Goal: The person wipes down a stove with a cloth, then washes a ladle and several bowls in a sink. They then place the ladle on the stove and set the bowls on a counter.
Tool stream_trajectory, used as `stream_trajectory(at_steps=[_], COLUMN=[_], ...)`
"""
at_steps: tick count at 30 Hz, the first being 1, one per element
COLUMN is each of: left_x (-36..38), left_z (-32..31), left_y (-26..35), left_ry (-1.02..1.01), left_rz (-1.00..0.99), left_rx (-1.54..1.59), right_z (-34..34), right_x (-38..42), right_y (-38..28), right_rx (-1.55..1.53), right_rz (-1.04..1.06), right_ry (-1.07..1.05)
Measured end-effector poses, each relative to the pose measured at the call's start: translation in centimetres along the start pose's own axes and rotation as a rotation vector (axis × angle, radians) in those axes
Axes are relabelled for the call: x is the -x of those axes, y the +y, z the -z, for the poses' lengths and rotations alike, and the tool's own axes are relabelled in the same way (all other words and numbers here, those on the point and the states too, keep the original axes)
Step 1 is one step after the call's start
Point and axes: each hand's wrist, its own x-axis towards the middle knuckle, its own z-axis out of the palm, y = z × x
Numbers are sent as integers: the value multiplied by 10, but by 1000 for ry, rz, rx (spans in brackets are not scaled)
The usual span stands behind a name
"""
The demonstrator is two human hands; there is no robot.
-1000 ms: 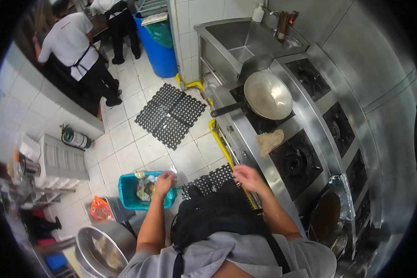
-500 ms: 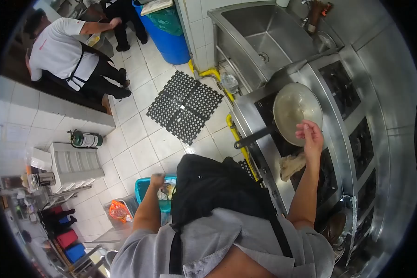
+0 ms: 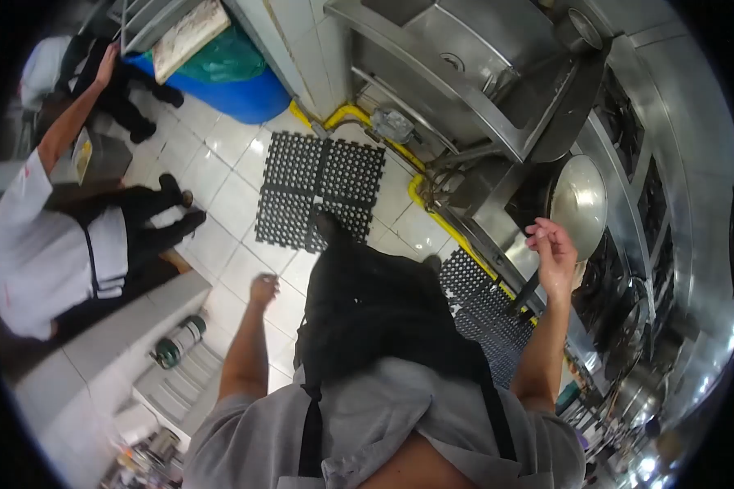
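My right hand [image 3: 553, 251] is raised beside the stove with its fingers loosely curled and partly apart, nothing visible in it. Just beyond it, a round metal pan [image 3: 581, 204] rests on the burners, its dark handle [image 3: 526, 293] pointing toward the floor side. My left hand [image 3: 263, 290] hangs over the tiled floor, fingers curled; whether anything small is inside cannot be made out. A black apron [image 3: 375, 318] covers my front between the two arms.
Black perforated mats [image 3: 322, 187] lie on the tiles. A steel sink [image 3: 465, 49] stands beyond the stove, with yellow pipes [image 3: 457, 232] below. A blue bin [image 3: 245, 96] is at the upper left. Another person [image 3: 65, 253] in white stands left, near a fire extinguisher [image 3: 178, 342].
The view has turned and moved forward toward the mat and sink. The teal basket has left view. The co-worker at left appears closer, one arm stretched out.
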Motion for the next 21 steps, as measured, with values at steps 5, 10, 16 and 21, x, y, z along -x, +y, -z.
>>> stream_trajectory(at_steps=[5, 10, 16, 21], left_x=[-61, -102, 22, 170], left_z=[111, 134, 146, 190], left_y=[171, 221, 482, 703], left_ry=[-4, 44, 579, 1320], left_rz=[-205, -460, -1607, -2257], left_rx=[181, 163, -288, -252], right_z=[-76, -110, -122, -147], right_x=[37, 63, 30, -9], right_y=[-51, -27, 83, 133], right_rx=[153, 307, 805, 856], right_rz=[28, 18, 217, 120], right_ry=[48, 172, 279, 402])
